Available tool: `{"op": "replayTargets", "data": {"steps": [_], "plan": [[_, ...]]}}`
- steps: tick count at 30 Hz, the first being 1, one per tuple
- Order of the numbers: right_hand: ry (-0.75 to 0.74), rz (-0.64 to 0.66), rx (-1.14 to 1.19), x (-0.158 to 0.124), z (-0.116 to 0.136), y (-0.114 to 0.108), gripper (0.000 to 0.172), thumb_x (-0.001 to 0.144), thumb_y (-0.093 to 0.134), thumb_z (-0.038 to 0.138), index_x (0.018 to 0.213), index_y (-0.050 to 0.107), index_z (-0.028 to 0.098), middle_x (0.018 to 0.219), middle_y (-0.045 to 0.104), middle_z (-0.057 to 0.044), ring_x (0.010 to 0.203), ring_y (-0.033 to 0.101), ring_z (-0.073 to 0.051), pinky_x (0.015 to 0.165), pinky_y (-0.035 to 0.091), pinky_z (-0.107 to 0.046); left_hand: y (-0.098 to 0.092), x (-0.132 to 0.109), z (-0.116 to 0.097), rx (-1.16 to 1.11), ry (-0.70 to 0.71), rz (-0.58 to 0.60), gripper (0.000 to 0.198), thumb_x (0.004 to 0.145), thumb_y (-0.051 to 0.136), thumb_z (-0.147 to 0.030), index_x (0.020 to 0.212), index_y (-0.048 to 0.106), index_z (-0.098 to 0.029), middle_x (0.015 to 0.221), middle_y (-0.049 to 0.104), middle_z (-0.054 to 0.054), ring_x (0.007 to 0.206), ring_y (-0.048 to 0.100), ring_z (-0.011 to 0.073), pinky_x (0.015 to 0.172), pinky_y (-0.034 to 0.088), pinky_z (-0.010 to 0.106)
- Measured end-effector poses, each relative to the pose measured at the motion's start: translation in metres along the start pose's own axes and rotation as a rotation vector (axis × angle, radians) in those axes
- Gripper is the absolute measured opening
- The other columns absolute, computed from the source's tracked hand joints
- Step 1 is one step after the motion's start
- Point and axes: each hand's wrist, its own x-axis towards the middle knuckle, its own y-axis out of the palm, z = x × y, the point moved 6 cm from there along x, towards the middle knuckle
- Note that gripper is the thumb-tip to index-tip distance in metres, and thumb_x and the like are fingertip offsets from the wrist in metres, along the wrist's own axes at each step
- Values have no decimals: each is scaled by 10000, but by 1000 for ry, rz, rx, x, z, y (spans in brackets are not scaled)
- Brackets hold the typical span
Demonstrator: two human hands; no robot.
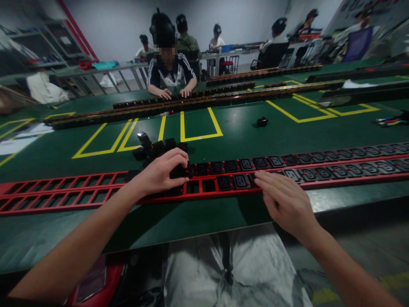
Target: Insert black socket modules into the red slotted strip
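A long red frame (110, 197) with two rows of rectangular slots lies along the table's near edge. Black power sockets (242, 181) fill many slots on its right part, while slots at the far left are bare. My left hand (164, 171) is curled above the frame, its thumb and fingers around a black socket (179, 172) that they partly hide. Stretched fingers of my right hand (286, 197) lie close together on the near row of sockets, with nothing visible in the grasp. Behind my left hand is a pile of loose black sockets (158, 147).
One loose black part (262, 122) lies farther back on the green table (236, 132), which has yellow tape outlines (201, 138). Long dark rails (223, 99) cross the table, and a person (171, 68) works behind them. Cables (391, 121) lie at the right.
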Motion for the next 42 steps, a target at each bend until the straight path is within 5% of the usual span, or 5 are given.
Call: {"op": "replayTargets", "data": {"steps": [5, 12, 29, 42], "plan": [[-10, -3, 14, 1, 1, 0, 384, 840, 569, 14, 1191, 670, 132, 1242, 698, -145, 1154, 662, -280, 975, 545, -463, 12, -1, -10, -28, 29, 46, 408, 854, 675, -215, 1227, 510, -207, 1147, 526, 71, 1059, 565, 185, 929, 512, 333], [-1, -3, 11, 1, 0, 1, 389, 847, 566, 22, 1198, 665, 159, 1243, 700, -130, 1152, 664, -276, 966, 551, -467, 9, -1, -16, -60, 44, 29, 366, 853, 668, -232, 1198, 552, -203, 1133, 541, 75, 1044, 578, 193, 914, 519, 337], [-10, 13, 6, 1, 1, 1, 373, 842, 575, 4, 1187, 658, 120, 1248, 692, -153, 1163, 654, -280, 976, 544, -471, 21, 0, -19, -39, 79, 208, 405, 878, 643, -413, 1195, 566, -174, 1115, 639, 97, 1035, 604, 231, 901, 478, 370], [0, 8, 12, 0, 2, -1, 389, 851, 564, 18, 1203, 656, 156, 1246, 697, -138, 1147, 665, -274, 963, 549, -470, 23, 0, -21, 27, 127, 201, 339, 933, 526, -272, 1239, 622, -161, 1130, 595, 111, 1035, 561, 230, 905, 477, 389]]}}
